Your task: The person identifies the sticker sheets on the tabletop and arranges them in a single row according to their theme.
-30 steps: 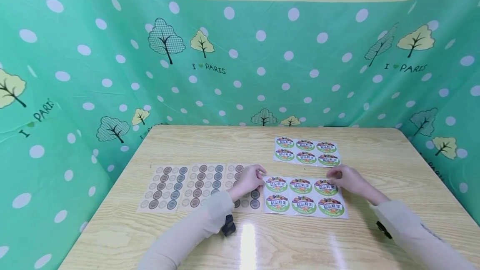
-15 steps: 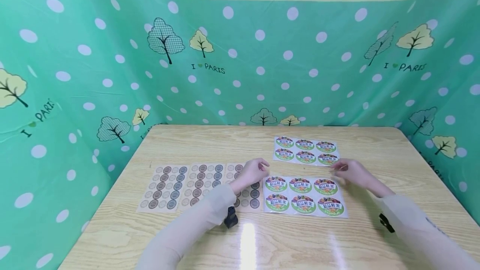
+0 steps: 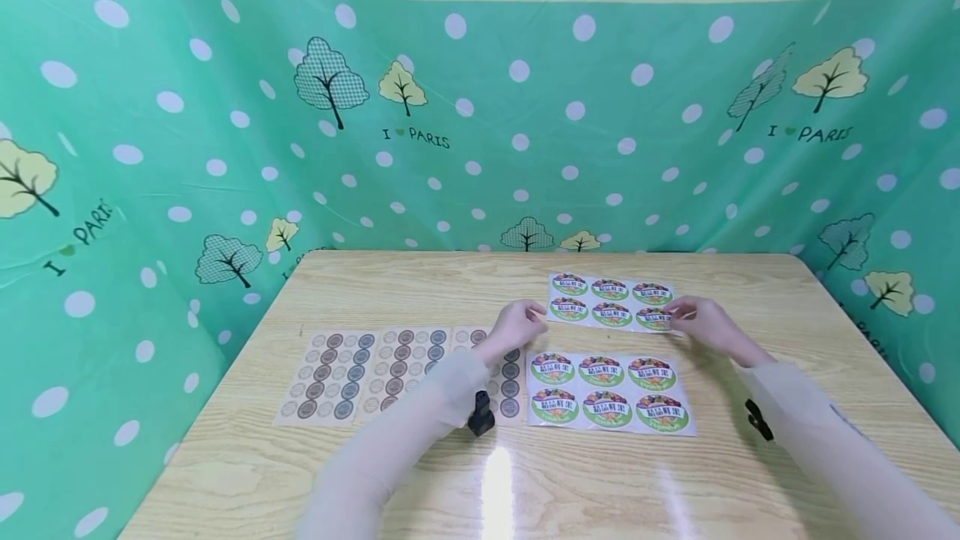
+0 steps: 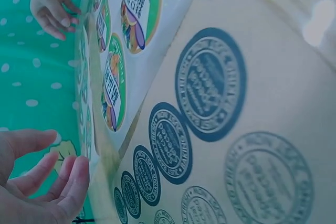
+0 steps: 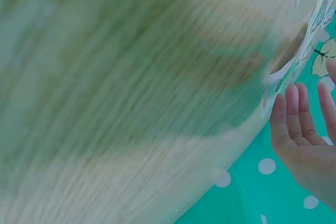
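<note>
A white sheet of round fruit stickers (image 3: pixel 588 327) lies at the back right of the table, printed in green and red. A second sheet of the same stickers (image 3: pixel 592 430) lies nearer, in front of it. My left hand (image 3: pixel 519 328) hovers by the far sheet's lower left corner, its fingers loosely bent with nothing in them, as the left wrist view shows of the hand (image 4: pixel 50 179). At the far sheet's right edge, my right hand (image 3: pixel 708 325) overlaps the lower right sticker. In the right wrist view, its fingers (image 5: pixel 294 114) are fairly straight, the thumb held apart.
Several kraft-coloured sheets of small round stickers (image 3: pixel 367 373) lie in a row at the left; my left forearm covers part of them. The wooden table (image 3: pixel 600 498) meets a green dotted curtain (image 3: pixel 480 148) at its back edge.
Both hands have come off the upper corners of the near sticker sheet and moved away from me to the sides of the far sheet. The sheets lie where they were.
</note>
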